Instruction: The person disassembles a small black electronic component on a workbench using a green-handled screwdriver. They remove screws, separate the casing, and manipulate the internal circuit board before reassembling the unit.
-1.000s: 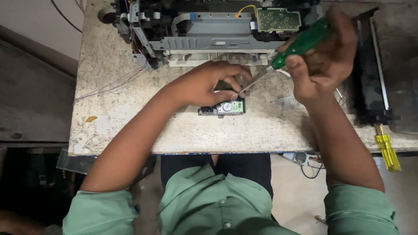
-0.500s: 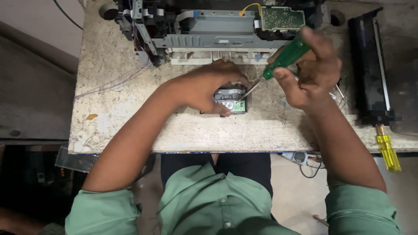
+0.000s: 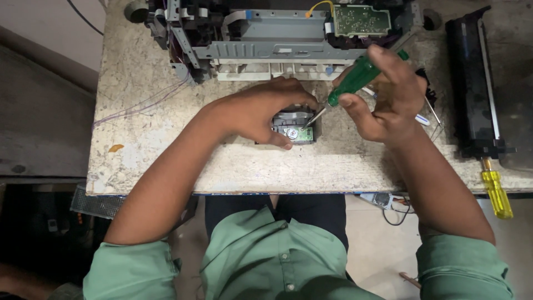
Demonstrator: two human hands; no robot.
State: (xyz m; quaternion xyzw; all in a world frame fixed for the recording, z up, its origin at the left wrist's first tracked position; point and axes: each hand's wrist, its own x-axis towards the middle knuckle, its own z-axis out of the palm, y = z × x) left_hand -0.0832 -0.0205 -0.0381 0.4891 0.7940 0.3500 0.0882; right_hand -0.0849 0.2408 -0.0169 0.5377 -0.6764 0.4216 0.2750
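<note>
My left hand (image 3: 260,113) is closed over a small dark module with a green circuit board (image 3: 297,129) and holds it against the speckled worktop (image 3: 155,150). My right hand (image 3: 388,94) grips a green-handled screwdriver (image 3: 355,78), tilted down to the left. Its metal tip touches the top right of the module, beside my left fingertips.
A stripped printer chassis (image 3: 266,39) with a green circuit board (image 3: 358,21) fills the back of the table. A long black unit (image 3: 472,83) lies at the right. A yellow-handled screwdriver (image 3: 495,191) sticks over the front right edge. Thin wires (image 3: 139,103) trail at the left.
My right hand has come down and left, bringing the screwdriver tip onto the module. My left hand has shifted its grip and turned the module slightly.
</note>
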